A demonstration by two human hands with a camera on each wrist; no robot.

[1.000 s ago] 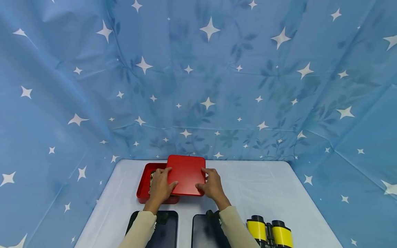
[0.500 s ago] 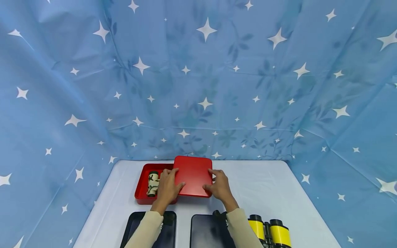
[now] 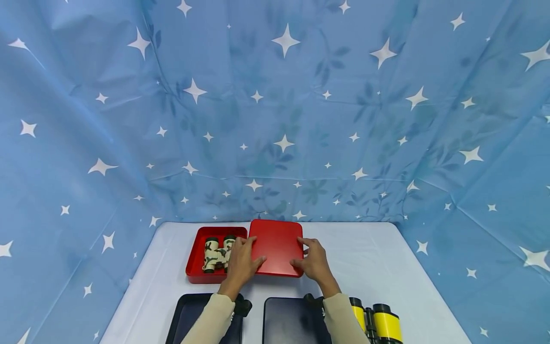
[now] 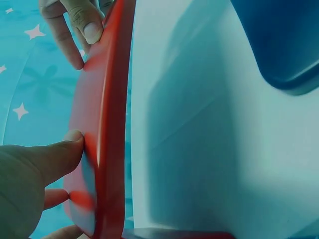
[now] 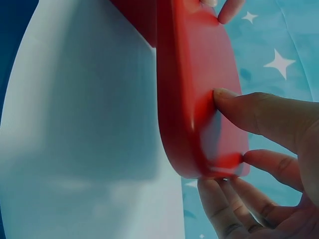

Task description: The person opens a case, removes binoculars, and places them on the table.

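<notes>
A flat red lid (image 3: 277,248) is held up between both hands, above the white table and just right of the red box. My left hand (image 3: 242,264) grips its left edge, with the thumb on the upper face. At the opposite edge, my right hand (image 3: 317,263) holds the lid; in the right wrist view its thumb lies on the face (image 5: 227,59) and several fingers reach the rim. Inside the open red box (image 3: 194,258) lie camouflage binoculars (image 3: 211,255), their right part hidden behind the left hand.
Two dark trays, left (image 3: 185,317) and right (image 3: 285,317), lie near the front, partly behind the forearms. Yellow and black binoculars (image 3: 387,326) rest to their right. A blue starry curtain (image 3: 283,119) rises behind the white table (image 3: 365,267).
Both hands have carried the red lid to the right, off the red box. The camouflage binoculars inside have come into view.
</notes>
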